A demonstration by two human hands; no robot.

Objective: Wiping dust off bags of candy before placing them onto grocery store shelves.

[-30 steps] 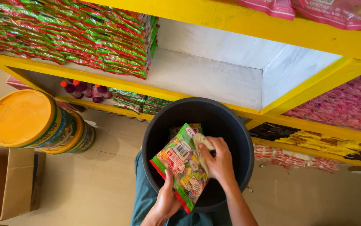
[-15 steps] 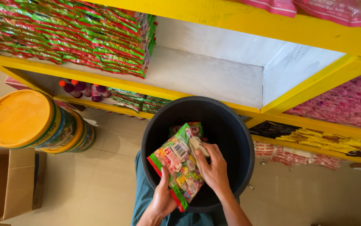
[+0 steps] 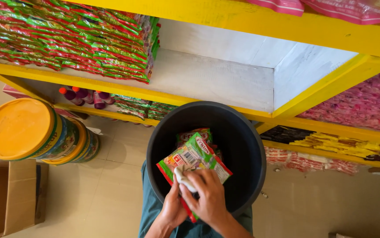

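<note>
My left hand grips the lower edge of a green and red candy packet held over a black bucket. My right hand presses a small whitish cloth against the packet's lower part. More packets of the same kind lie inside the bucket, behind the held one. The bucket rests against my lap in front of a yellow shelf unit.
The yellow shelf has a bare white bay above the bucket. Stacked green and red packets fill its left part. Pink packets sit at the right. Yellow-lidded tubs and a cardboard box stand on the floor at left.
My right hand with the cloth slid from the packet's upper right down to its lower left. The packet tipped flatter and lower toward the bucket.
</note>
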